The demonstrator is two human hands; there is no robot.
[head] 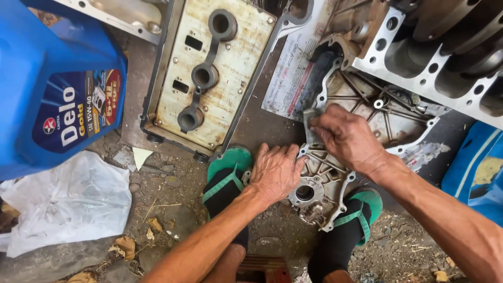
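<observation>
A grey cast metal engine cover with ribs and bolt holes lies flat on the ground between my feet. My left hand rests palm down on its near left edge, fingers spread, beside a round bore in the casting. My right hand presses a small grey abrasive pad against the cover's flange, fingers closed on the pad.
A rusty valve cover lies upturned at the back. An engine block fills the top right. A big blue oil jug stands at the left, over a white plastic bag. A printed paper lies under the casting. My green sandals flank it.
</observation>
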